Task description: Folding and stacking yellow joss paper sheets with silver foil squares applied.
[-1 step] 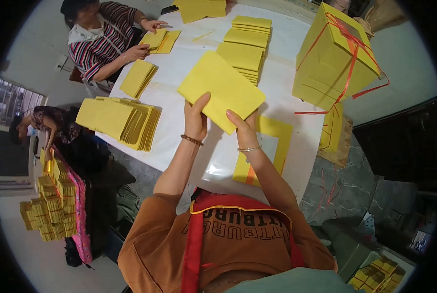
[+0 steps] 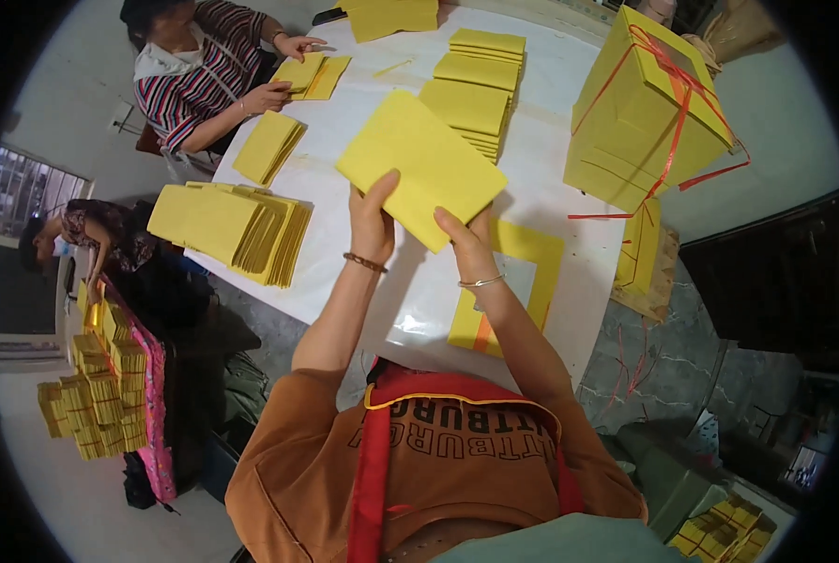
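Observation:
Both my hands hold a flat yellow paper packet (image 2: 429, 164) tilted above the white-covered table. My left hand (image 2: 373, 220) grips its near left edge, thumb on top and fingers underneath. On the near right edge, my right hand (image 2: 469, 239) pinches it the same way. Beneath my right wrist lies a flat yellow sheet (image 2: 539, 272) with a pale rectangle and an orange strip on it. Beyond the held packet, a row of stacked yellow packets (image 2: 476, 70) runs toward the far side. What lies under the held packet is hidden.
Thick yellow stacks (image 2: 204, 220) and a smaller pile (image 2: 267, 145) sit at the table's left. A tall yellow bundle tied with red ribbon (image 2: 607, 131) stands at right. Across the far left corner, a co-worker's hands (image 2: 269, 97) handle yellow packets. Another person bends over bundles (image 2: 100, 403).
The held packet has shifted very slightly left and away from me, together with both hands. My grip looks the same.

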The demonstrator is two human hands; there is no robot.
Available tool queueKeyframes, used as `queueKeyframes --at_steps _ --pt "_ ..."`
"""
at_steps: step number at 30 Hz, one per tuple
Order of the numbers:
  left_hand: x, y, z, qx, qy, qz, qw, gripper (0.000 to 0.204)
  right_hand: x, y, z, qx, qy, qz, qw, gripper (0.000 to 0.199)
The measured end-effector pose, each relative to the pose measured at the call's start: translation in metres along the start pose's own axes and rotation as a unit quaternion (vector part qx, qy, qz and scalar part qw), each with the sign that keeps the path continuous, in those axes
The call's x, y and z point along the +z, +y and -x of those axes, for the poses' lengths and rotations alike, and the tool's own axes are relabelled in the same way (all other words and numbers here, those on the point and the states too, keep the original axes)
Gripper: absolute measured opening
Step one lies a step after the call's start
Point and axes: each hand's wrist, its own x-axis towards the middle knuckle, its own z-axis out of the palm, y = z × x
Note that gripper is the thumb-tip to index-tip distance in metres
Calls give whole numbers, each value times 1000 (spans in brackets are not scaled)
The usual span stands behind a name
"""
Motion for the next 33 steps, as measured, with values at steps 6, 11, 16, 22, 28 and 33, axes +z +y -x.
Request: queueKeyframes --at_steps 6,11,16,22,28,33 --pt "-16 53 -107 33 -5 65 997 42 -42 -16 -49 122 60 62 989 55" --pt "-23 21 -251 -12 87 87 992 42 -208 41 -89 114 101 411 899 57" --pt "-40 -31 -352 14 197 99 975 57 -216 52 -75 140 92 492 855 58" --pt "-21 -91 -417 -43 336 -26 941 81 -181 29 -177 212 232 245 917 66" --pt "5 -131 -421 -69 335 -38 939 81 -197 54 -324 186 331 120 917 76" --pt "5 -142 -428 -83 310 1 947 82 -191 63 -369 210 173 21 962 63"
